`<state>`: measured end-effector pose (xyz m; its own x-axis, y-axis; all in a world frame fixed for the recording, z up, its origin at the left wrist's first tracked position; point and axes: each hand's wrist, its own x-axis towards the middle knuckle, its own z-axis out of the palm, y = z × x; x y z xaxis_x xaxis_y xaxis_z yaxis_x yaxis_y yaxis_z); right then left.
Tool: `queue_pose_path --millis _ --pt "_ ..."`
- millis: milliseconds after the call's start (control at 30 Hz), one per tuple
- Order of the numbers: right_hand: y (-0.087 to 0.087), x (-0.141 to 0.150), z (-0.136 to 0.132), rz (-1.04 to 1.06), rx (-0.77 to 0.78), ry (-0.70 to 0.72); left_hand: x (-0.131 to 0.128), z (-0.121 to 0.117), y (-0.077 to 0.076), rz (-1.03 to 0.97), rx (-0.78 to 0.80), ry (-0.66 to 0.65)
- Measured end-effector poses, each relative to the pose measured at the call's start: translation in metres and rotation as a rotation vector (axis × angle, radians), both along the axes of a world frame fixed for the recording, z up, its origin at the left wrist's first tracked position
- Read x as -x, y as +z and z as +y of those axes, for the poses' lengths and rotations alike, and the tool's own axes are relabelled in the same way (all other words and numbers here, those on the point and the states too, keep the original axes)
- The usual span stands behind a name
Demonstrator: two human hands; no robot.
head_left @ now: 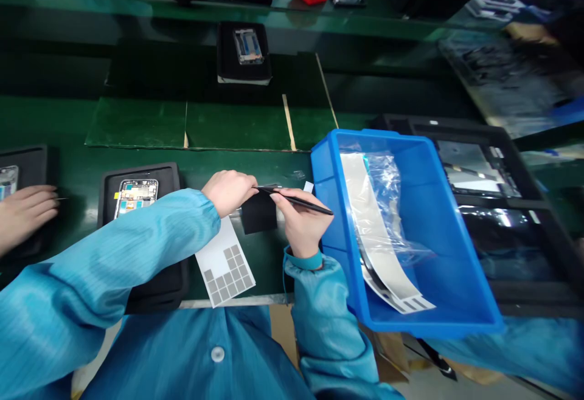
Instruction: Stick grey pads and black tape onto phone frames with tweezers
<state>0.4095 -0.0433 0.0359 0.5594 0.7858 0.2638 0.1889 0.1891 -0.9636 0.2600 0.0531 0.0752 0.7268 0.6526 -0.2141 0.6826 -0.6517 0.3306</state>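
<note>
While right hand (301,224) pinches black tweezers (296,200) over black square pad (258,213), left hand (228,193) curls just beside pad (its grip hidden, cannot tell).

A long green-matted workbench (137,123) fills the room ahead, with a glossy green rail (228,8) beyond it and pale floor (493,382) below.

Matt black sheet (258,213) (bin (329,187) beside it: glossy plastic).

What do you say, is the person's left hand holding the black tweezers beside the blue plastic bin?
No, the right hand holds the black tweezers, as the head view shows, beside the blue plastic bin.
</note>
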Motion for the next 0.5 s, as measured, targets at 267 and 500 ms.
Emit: queue_pose_path --millis 267,500 --pt "0.026 0.027 0.007 0.007 0.133 -0.104 0.039 -0.005 0.036 -0.007 -0.15 0.104" --pt "0.048 0.12 0.019 0.158 0.289 0.232 0.203 -0.03 0.043 -0.192 -0.396 0.377"
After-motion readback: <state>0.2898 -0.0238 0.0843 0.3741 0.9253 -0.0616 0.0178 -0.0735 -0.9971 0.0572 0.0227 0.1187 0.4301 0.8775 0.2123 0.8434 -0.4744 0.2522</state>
